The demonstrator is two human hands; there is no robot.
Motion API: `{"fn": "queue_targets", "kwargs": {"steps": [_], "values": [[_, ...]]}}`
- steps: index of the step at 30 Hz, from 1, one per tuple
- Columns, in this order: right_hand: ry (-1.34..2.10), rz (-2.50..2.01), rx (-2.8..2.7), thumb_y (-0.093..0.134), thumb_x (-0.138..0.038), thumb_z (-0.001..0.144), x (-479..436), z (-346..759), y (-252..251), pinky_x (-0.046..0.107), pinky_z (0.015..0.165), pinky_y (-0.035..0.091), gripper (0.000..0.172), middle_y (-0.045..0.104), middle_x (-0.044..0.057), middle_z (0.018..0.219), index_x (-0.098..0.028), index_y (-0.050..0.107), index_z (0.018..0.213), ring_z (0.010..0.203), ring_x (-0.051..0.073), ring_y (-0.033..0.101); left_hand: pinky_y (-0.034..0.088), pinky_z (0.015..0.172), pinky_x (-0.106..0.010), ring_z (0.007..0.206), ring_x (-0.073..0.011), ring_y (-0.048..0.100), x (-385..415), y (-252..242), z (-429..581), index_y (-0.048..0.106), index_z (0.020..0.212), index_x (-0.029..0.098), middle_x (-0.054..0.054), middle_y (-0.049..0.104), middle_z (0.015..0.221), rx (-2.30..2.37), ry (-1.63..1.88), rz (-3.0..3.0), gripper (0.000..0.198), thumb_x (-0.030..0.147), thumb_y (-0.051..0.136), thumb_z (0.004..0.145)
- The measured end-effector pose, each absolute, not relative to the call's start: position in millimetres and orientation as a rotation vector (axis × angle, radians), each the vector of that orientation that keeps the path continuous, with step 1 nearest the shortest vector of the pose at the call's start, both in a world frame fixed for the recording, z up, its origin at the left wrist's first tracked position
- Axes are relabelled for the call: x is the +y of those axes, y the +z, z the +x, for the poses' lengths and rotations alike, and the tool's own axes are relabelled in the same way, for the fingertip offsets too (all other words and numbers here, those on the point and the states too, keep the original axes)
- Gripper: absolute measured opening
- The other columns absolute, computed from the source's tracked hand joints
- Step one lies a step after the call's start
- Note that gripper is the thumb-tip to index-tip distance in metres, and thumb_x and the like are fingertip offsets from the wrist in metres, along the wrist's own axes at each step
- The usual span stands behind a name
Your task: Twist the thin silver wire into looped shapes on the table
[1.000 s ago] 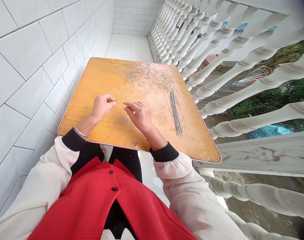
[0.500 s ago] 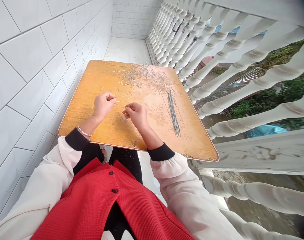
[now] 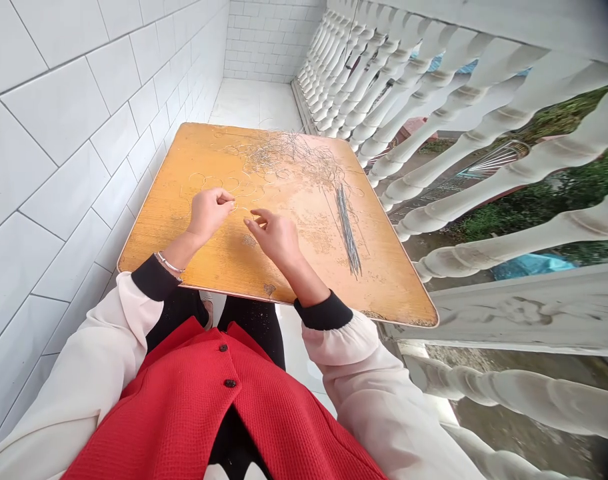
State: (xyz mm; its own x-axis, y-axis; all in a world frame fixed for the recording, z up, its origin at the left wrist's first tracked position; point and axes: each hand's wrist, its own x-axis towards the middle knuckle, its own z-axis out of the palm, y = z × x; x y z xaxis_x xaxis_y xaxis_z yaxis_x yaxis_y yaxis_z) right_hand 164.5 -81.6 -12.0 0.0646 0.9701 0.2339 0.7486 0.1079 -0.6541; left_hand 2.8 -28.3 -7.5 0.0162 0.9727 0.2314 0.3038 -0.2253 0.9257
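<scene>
My left hand is closed in a pinch over the wooden table, its fingertips on a thin piece of wire that runs toward my right hand. My right hand sits just to the right, fingers curled, thumb and forefinger pinched on the same thin wire. A row of bent wire rings lies just beyond my left hand. A tangled heap of thin wire covers the far middle of the table. To the right of my right hand lies a bundle of straight wire lengths.
A white tiled wall runs close along the table's left side. A white balustrade stands close on the right, with greenery behind it. The white floor continues beyond the table. My red vest and white sleeves fill the lower frame.
My right hand has moved slightly toward me and its forefinger has lifted a little. My left hand has kept its pinch in nearly the same spot.
</scene>
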Motion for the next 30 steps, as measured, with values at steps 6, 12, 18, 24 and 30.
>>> {"fn": "queue_targets", "kwargs": {"steps": [6,12,18,24,30], "values": [[0.355,-1.597,-1.784,0.057,-0.017,0.089,-74,163,-14,0.032,0.076,0.05,0.021,0.075,0.006,0.076,-0.016,0.078,0.089,0.073,0.02,0.069,0.053,0.07,-0.025,0.068,-0.0124,0.066,-33,-8,8,0.069,0.072,0.016,0.0,0.071,0.069,1.314,1.225,1.606,0.008,0.008,0.067,0.073],[0.501,-1.649,-1.654,0.056,-0.02,0.086,-73,161,-22,0.028,0.061,0.044,0.02,0.063,0.0,0.059,-0.015,0.075,0.091,0.057,0.016,0.06,0.055,0.067,-0.025,0.064,-0.012,0.065,-31,-12,8,0.069,0.074,0.014,-0.001,0.069,0.068,1.245,1.117,1.525,0.007,0.007,0.067,0.076],[0.166,-1.624,-1.88,0.053,-0.02,0.088,-75,166,-17,0.03,0.069,0.043,0.022,0.075,0.007,0.078,-0.018,0.075,0.085,0.071,0.019,0.065,0.052,0.077,-0.029,0.076,-0.0164,0.068,-33,-5,-3,0.072,0.073,0.016,-0.003,0.074,0.076,1.373,0.977,1.905,0.006,0.011,0.073,0.076],[0.124,-1.569,-2.003,0.05,-0.021,0.091,-72,170,-12,0.03,0.072,0.044,0.026,0.077,0.009,0.087,-0.019,0.076,0.087,0.079,0.021,0.068,0.047,0.074,-0.032,0.074,-0.0194,0.065,-37,-5,-6,0.07,0.07,0.017,-0.005,0.073,0.074,1.412,0.884,2.268,0.009,0.017,0.077,0.077],[0.262,-1.53,-1.913,0.052,-0.023,0.089,-71,170,-13,0.031,0.071,0.046,0.025,0.074,0.005,0.074,-0.019,0.075,0.084,0.07,0.019,0.066,0.045,0.077,-0.035,0.083,-0.0231,0.066,-39,-6,-4,0.071,0.08,0.015,-0.01,0.075,0.086,1.512,0.743,2.56,0.013,0.022,0.066,0.09]]}}
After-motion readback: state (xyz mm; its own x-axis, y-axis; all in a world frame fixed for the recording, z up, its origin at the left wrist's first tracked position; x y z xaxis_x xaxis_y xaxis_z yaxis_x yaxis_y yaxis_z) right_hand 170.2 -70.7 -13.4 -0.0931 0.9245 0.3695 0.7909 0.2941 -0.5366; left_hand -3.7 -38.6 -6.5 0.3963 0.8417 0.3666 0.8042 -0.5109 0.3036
